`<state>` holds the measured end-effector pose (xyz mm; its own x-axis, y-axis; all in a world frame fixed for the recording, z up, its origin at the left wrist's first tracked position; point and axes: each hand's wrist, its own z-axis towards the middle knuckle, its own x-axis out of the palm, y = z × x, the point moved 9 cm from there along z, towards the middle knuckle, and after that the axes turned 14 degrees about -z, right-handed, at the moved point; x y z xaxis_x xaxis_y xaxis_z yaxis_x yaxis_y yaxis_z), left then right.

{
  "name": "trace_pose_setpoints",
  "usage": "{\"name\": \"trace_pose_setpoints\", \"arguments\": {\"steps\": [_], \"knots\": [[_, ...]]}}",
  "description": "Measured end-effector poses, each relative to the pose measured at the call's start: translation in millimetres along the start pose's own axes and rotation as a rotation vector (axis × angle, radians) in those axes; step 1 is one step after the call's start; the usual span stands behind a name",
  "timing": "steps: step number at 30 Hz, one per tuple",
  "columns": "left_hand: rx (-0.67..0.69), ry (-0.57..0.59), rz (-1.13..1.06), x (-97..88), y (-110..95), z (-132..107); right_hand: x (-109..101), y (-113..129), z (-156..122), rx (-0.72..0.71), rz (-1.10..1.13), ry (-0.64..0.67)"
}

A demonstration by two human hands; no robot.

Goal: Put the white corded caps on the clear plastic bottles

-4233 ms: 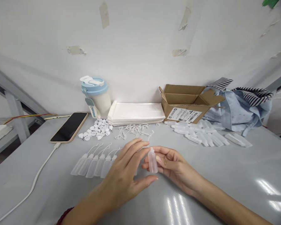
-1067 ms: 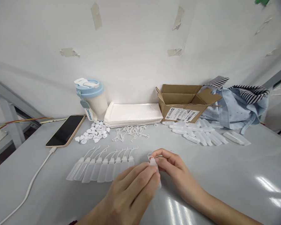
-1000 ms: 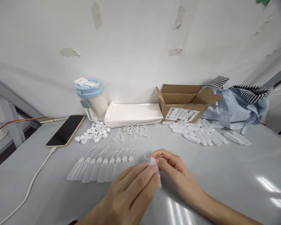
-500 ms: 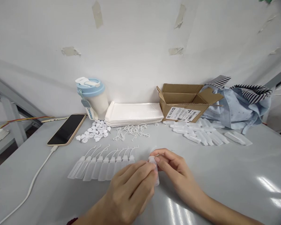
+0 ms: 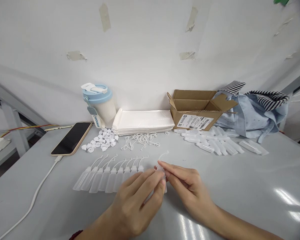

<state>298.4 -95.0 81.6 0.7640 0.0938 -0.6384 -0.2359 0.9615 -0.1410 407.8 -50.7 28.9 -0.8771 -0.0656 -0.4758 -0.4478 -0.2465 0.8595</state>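
Between both hands is a small translucent squeeze bottle [image 5: 165, 189], mostly covered by fingers. My left hand [image 5: 136, 203] is closed around its body. At the bottle's neck, the thumb and index finger of my right hand [image 5: 191, 186] pinch together. A thin white strap [image 5: 163, 154] rises from the neck and curves to the right. Left of my hands lies a row of similar bottles [image 5: 111, 180], each with a strap sticking up from its neck. Behind them are a pile of loose straps [image 5: 140, 141] and a heap of small white caps [image 5: 102, 139].
More bare bottles [image 5: 215, 141] lie at the right, before an open cardboard box [image 5: 197, 115] and a blue cloth bag [image 5: 255, 115]. White packets [image 5: 145, 120] are stacked against the wall. A tumbler [image 5: 102, 106] and a charging phone [image 5: 72, 138] stand left.
The strap now stands up clearly above the bottle's neck. My right fingers have straightened and lie across the neck, and the bottle has shifted slightly left.
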Motion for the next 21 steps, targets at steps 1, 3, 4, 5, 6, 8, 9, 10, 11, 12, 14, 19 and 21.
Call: {"name": "trace_pose_setpoints", "arguments": {"steps": [1,3,4,5,6,8,9,10,11,12,14,19,21], "knots": [[0.005,0.003,0.009,0.4,0,-1,-1,1,0,-0.005,0.007,-0.004],[0.010,0.012,0.016,1.0,0,0,-2,1,1,0.021,0.047,-0.005],[0.016,0.017,0.017,1.2,0,0,-3,0,2,0.046,0.084,-0.001],[0.024,0.019,0.021,0.9,-1,1,-2,-1,2,0.071,0.130,0.007],[0.032,0.020,0.026,0.5,-2,2,-2,-2,3,0.095,0.185,0.022],[0.043,0.036,0.045,0.9,-4,4,3,-3,5,0.146,0.315,0.064],[0.046,0.046,0.055,1.4,-4,5,6,-5,5,0.177,0.380,0.089],[0.044,0.058,0.064,2.3,-4,5,9,-7,5,0.209,0.439,0.113],[0.041,0.069,0.069,3.4,-4,6,12,-9,6,0.239,0.489,0.135],[0.034,0.080,0.072,4.7,-3,6,14,-11,6,0.265,0.529,0.149],[0.022,0.089,0.095,6.3,-1,5,17,-15,7,0.301,0.586,0.163],[-0.124,0.134,-0.015,10.5,14,3,15,-25,11,0.347,0.634,0.126],[-0.244,0.098,-0.125,6.9,25,2,12,-24,12,0.333,0.615,0.116]]}}
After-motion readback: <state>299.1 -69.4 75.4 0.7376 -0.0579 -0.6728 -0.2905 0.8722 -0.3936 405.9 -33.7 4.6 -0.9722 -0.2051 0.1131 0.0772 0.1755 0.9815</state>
